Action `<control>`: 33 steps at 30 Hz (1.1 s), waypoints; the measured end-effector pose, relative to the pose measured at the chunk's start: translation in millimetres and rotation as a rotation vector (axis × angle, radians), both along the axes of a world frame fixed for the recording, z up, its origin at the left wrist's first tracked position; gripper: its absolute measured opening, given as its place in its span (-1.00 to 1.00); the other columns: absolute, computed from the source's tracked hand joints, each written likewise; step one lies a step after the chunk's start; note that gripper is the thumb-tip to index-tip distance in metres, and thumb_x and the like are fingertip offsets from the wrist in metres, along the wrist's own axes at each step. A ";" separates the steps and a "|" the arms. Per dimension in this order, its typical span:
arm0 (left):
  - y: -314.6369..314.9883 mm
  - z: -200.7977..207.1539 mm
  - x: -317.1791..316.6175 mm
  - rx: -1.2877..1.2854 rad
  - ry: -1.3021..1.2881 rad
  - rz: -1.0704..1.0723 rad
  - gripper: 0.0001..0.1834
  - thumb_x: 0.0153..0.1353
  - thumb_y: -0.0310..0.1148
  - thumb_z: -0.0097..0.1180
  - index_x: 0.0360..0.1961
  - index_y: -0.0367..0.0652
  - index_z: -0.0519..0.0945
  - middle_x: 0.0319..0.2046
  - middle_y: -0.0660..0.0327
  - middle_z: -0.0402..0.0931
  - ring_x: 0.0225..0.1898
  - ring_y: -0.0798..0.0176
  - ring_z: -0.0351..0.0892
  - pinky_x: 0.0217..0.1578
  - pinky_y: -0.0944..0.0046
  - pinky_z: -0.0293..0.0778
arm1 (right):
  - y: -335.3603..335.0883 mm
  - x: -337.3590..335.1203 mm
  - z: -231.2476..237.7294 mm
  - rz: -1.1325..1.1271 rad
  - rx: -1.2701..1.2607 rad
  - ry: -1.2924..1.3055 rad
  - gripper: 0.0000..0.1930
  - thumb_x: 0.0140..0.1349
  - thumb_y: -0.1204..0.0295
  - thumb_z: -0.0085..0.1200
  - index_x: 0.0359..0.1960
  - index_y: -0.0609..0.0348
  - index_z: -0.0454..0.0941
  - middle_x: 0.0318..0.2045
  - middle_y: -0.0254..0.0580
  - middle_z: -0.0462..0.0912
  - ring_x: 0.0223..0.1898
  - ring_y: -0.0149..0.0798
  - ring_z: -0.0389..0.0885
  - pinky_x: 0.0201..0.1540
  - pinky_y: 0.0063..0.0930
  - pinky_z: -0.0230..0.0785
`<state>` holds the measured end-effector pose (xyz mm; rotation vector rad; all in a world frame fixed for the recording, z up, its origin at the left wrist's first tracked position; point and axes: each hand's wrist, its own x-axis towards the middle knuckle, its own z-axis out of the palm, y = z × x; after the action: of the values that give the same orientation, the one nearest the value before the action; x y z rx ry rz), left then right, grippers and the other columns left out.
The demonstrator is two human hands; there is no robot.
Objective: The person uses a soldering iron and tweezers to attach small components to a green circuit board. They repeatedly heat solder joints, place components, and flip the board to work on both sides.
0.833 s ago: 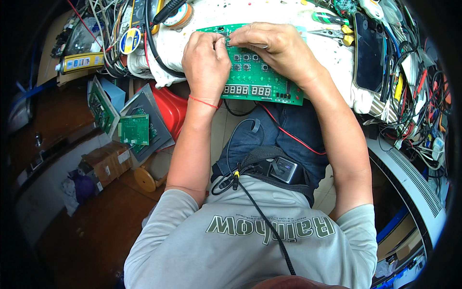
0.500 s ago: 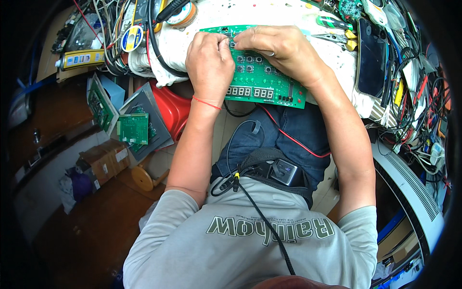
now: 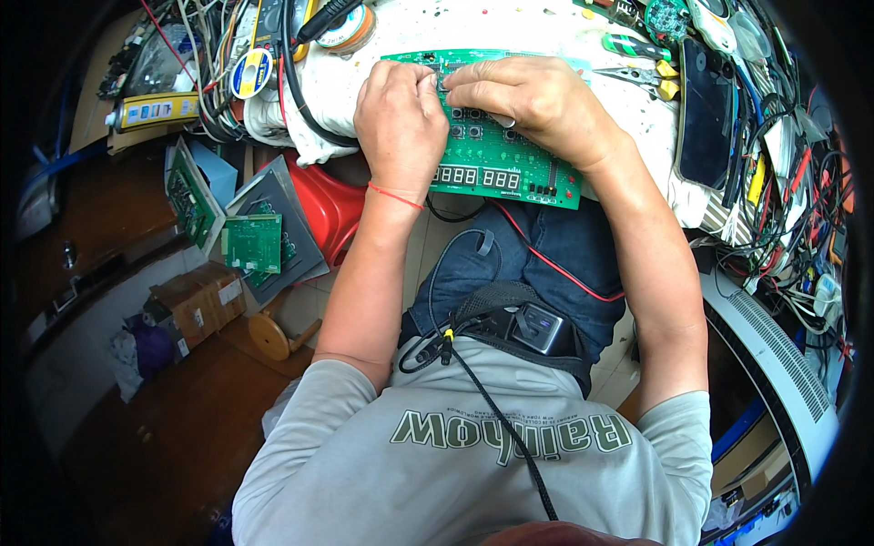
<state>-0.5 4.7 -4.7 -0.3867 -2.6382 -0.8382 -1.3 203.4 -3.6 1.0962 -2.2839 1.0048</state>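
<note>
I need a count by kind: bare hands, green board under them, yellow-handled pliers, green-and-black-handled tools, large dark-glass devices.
Bare hands: 2 (left hand, right hand)
Green board under them: 1
Yellow-handled pliers: 1
Green-and-black-handled tool: 1
Large dark-glass device: 1
Total: 6

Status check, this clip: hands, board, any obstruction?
Left hand, right hand close together over upper left of circuit board. Board partly covered, digit displays showing. Fingertip contact hidden from view; pliers lie to the right.
</note>
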 end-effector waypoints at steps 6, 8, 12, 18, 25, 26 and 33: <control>-0.2 -0.4 1.1 -0.017 0.010 -0.007 -0.96 0.22 -0.49 0.24 -0.31 -0.22 0.66 -0.27 0.05 0.59 -0.21 -0.14 0.61 -0.13 -0.07 0.52 | 1.0 -1.4 -0.4 0.021 0.007 0.010 -0.74 0.15 0.49 0.20 -0.10 0.12 0.71 -0.09 -0.15 0.80 -0.07 -0.03 0.80 -0.03 -0.25 0.68; 0.0 -1.1 1.0 -0.017 0.017 -0.009 -0.96 0.22 -0.50 0.24 -0.31 -0.21 0.66 -0.27 0.05 0.59 -0.21 -0.14 0.61 -0.13 -0.07 0.52 | 1.9 -1.8 0.1 0.023 0.012 -0.004 -0.74 0.14 0.50 0.20 -0.10 0.14 0.71 -0.09 -0.14 0.80 -0.07 -0.03 0.80 -0.03 -0.26 0.68; -0.2 -1.6 0.8 -0.017 0.005 -0.005 -0.95 0.24 -0.49 0.25 -0.29 -0.22 0.68 -0.27 0.04 0.59 -0.21 -0.13 0.61 -0.13 -0.06 0.53 | 3.5 -3.4 1.3 0.053 -0.058 -0.153 -0.73 0.12 0.57 0.23 -0.10 0.19 0.71 -0.10 -0.12 0.80 -0.07 -0.03 0.80 -0.02 -0.27 0.67; -6.0 4.3 -0.8 0.010 -0.078 -0.005 -0.88 0.29 -0.41 0.30 -0.24 -0.25 0.74 -0.26 0.01 0.64 -0.26 -0.07 0.67 -0.16 0.03 0.58 | 4.1 -9.4 3.4 0.033 -0.150 -0.227 -0.76 0.17 0.61 0.29 -0.11 0.20 0.74 -0.13 -0.12 0.80 -0.08 -0.05 0.80 -0.01 -0.30 0.68; -11.2 11.4 -3.7 0.088 -0.201 -0.022 -0.86 0.32 -0.40 0.30 -0.23 -0.27 0.75 -0.29 0.03 0.66 -0.36 0.07 0.71 -0.24 0.14 0.62 | 2.6 -8.7 2.5 0.003 -0.177 -0.235 -0.80 0.19 0.58 0.32 -0.13 0.19 0.76 -0.14 -0.14 0.81 -0.10 -0.08 0.81 -0.02 -0.32 0.69; -12.3 12.1 -4.2 0.089 -0.240 -0.011 -0.83 0.34 -0.37 0.31 -0.19 -0.27 0.76 -0.27 0.06 0.68 -0.34 0.14 0.72 -0.22 0.19 0.62 | 2.8 -8.6 2.3 0.006 -0.180 -0.236 -0.80 0.19 0.58 0.32 -0.13 0.19 0.76 -0.14 -0.14 0.81 -0.10 -0.09 0.81 -0.02 -0.32 0.69; -23.9 10.5 -14.4 0.237 -0.216 -0.031 -0.75 0.27 -0.32 0.41 -0.13 -0.27 0.77 -0.19 0.11 0.71 -0.20 0.23 0.72 -0.09 0.28 0.58 | 3.5 -9.1 0.8 -0.003 -0.162 -0.230 -0.82 0.21 0.56 0.31 -0.14 0.18 0.76 -0.14 -0.14 0.81 -0.10 -0.09 0.81 -0.03 -0.32 0.68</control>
<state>-15.0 -19.2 5.9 -0.2891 -2.6872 -1.2507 -10.4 207.0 -2.8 0.9530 -2.3273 1.3506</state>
